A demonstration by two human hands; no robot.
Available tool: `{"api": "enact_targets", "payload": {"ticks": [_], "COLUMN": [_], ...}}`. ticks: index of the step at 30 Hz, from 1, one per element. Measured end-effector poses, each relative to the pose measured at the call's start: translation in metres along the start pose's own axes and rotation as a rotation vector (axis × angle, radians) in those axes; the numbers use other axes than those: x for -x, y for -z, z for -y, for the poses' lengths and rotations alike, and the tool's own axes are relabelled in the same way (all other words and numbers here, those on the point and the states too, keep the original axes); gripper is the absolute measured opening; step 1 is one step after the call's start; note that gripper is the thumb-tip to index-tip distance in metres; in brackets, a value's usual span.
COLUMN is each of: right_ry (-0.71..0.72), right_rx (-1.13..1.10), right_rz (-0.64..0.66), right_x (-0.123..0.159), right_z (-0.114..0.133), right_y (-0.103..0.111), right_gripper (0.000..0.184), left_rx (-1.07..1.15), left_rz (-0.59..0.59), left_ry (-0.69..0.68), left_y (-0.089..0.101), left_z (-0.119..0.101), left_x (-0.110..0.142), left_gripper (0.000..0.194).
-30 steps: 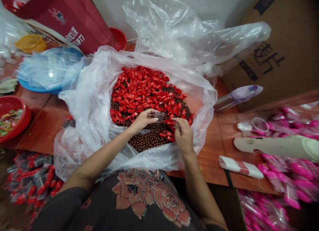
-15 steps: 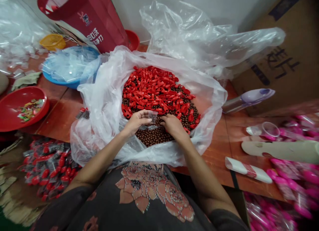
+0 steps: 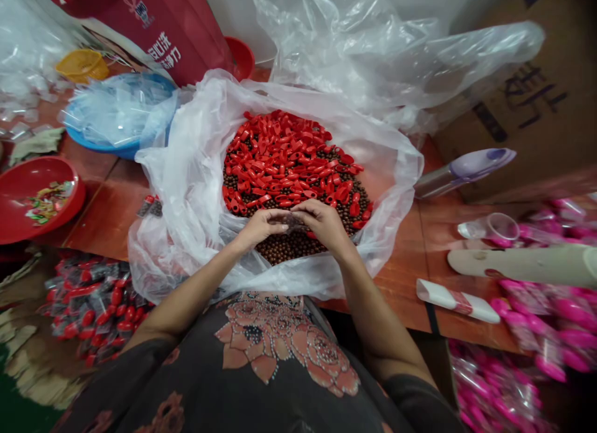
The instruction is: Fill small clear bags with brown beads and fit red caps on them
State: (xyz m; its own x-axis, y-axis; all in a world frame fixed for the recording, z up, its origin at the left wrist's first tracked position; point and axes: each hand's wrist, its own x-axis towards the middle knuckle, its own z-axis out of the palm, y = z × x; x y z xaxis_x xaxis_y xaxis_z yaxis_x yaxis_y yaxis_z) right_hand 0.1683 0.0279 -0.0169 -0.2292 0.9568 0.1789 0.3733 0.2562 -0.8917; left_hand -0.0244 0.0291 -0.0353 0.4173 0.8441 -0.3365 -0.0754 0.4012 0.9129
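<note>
My left hand [image 3: 259, 229] pinches a small clear plastic packet [image 3: 293, 224] that now looks dark inside. The fingers of my right hand [image 3: 325, 226] are closed at the packet's other side, touching its edge; whether they also hold anything else is hidden. Both hands hover over small round brown balls [image 3: 291, 249]. Behind them lies a heap of glossy red plastic pieces [image 3: 284, 150], hollow and slipper-like in shape. The balls and red pieces sit in a large, opened-out translucent white bag [image 3: 180, 190] on the table.
To the left stand a blue basin [image 3: 124, 148] of clear packets and a red bowl [image 3: 69, 203] with colourful bits. Finished-looking red-and-dark packets [image 3: 100, 308] pile below. At right are a lavender-handled scoop [image 3: 471, 168], a clear cup [image 3: 504, 229], pink items [image 3: 571, 308] and a carton [image 3: 522, 140].
My right hand has risen from the brown balls to meet the packet in my left hand. The packet now looks dark rather than clear. The view has shifted slightly.
</note>
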Motion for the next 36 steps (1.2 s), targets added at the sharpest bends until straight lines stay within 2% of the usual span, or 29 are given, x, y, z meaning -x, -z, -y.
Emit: {"api": "enact_targets", "payload": {"ticks": [2, 4, 7, 10, 17, 23, 30, 33, 36], "right_ry": [0.049, 0.05, -0.043, -0.148, -0.214, -0.247, -0.25, -0.237, -0.209], "right_rx": [0.032, 0.038, -0.038, -0.204, -0.252, -0.326, -0.376, -0.354, -0.216], "right_rz": [0.043, 0.02, -0.102, -0.15, -0.213, -0.161, -0.256, -0.279, -0.345], "right_x": [0.001, 0.003, 0.005, 0.007, 0.007, 0.009, 0.011, 0.012, 0.013], "right_z": [0.002, 0.002, -0.002, -0.004, 0.009, 0.016, 0.012, 0.008, 0.0], "right_y": [0.0, 0.0, 0.001, 0.002, 0.004, 0.003, 0.004, 0.007, 0.012], "right_gripper": [0.014, 0.017, 0.022, 0.03, 0.016, 0.014, 0.02, 0.023, 0.026], "left_rx": [-0.028, -0.018, 0.037, 0.07, 0.012, 0.023, 0.151, 0.243, 0.304], "left_rz": [0.002, 0.006, 0.019, 0.031, 0.062, 0.079, 0.139, 0.158, 0.142], "left_ry": [-0.017, -0.036, -0.029, -0.013, -0.02, -0.053, -0.005, 0.045, 0.061], "left_y": [-0.001, 0.0, 0.0, 0.001, -0.005, -0.008, -0.012, -0.014, -0.015], "left_z": [0.001, 0.001, 0.001, 0.001, 0.006, 0.007, 0.002, -0.002, -0.004], "left_x": [-0.001, 0.0, 0.002, 0.003, 0.0, -0.002, 0.003, 0.007, 0.01], "left_gripper": [0.041, 0.04, 0.04, 0.041, 0.039, 0.039, 0.039, 0.042, 0.043]}}
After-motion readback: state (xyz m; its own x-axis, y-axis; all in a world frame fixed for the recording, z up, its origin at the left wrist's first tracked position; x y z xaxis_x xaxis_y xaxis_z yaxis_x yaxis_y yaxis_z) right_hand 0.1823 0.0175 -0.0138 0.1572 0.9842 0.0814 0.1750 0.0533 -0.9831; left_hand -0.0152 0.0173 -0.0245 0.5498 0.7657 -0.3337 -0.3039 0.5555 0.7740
